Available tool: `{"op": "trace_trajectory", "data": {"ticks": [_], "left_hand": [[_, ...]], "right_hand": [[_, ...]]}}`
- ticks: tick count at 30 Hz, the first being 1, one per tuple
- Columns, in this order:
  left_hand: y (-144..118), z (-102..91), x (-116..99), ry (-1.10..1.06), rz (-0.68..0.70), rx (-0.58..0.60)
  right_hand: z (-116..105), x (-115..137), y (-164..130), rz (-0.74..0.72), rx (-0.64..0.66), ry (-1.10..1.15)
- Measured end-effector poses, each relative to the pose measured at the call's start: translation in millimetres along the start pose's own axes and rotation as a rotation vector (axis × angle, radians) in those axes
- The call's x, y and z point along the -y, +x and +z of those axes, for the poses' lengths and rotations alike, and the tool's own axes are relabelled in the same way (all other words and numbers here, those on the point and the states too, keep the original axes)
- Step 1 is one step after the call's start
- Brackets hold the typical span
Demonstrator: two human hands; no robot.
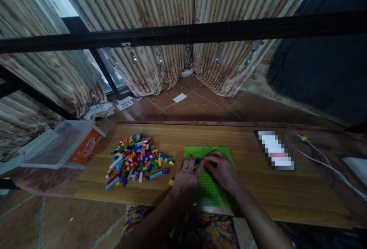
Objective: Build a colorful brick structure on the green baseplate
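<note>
A bright green studded baseplate (210, 193) lies on the wooden board in front of me. Both my hands rest on it. My left hand (185, 176) and my right hand (222, 170) meet at a small cluster of bricks, blue and red-orange (200, 161), near the plate's far part; fingertips of both pinch it. To the left lies a heap of several loose coloured bricks (137, 159). A single yellow brick (171, 182) sits just left of my left hand.
The wooden board (286, 191) spans the view, with tiled floor beyond. A clear plastic box with an orange label (64, 145) stands at the left. A blurred white item (275, 151) and white cables (323, 161) lie at the right. A black bar crosses overhead before striped curtains.
</note>
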State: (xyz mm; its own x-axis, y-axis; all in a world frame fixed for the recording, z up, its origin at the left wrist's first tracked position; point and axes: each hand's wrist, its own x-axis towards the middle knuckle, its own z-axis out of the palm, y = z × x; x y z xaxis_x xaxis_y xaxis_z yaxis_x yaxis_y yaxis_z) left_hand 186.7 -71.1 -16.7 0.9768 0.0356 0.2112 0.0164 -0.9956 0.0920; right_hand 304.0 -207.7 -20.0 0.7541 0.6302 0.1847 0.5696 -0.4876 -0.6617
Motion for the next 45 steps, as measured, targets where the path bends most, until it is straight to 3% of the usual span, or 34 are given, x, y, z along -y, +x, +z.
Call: {"op": "trace_trajectory", "data": {"ticks": [7, 25, 28, 31, 36, 40, 45], "left_hand": [[6, -3.0, -3, 0.094, 0.035, 0.07], [13, 1.2, -19, 0.171, 0.153, 0.009], [13, 0.5, -16, 0.092, 0.107, 0.036], [15, -14.3, -7, 0.003, 0.073, 0.062], [4, -56.6, 23, -0.253, -0.095, -0.14], [-28, -69.6, 46, -0.345, -0.283, -0.246], [-73, -59.9, 57, -0.487, -0.398, -0.259]], "right_hand": [[-6, 0, 5, -0.019, 0.055, 0.071], [-6, 8, 1, -0.02, 0.069, -0.014], [-7, 6, 2, -0.061, 0.062, -0.006], [-11, 5, 0, -0.063, 0.014, 0.016], [-14, 27, -22, -0.019, -0.099, 0.066], [10, 69, -50, -0.105, -0.006, 0.129], [56, 103, -62, -0.179, 0.068, -0.043]]}}
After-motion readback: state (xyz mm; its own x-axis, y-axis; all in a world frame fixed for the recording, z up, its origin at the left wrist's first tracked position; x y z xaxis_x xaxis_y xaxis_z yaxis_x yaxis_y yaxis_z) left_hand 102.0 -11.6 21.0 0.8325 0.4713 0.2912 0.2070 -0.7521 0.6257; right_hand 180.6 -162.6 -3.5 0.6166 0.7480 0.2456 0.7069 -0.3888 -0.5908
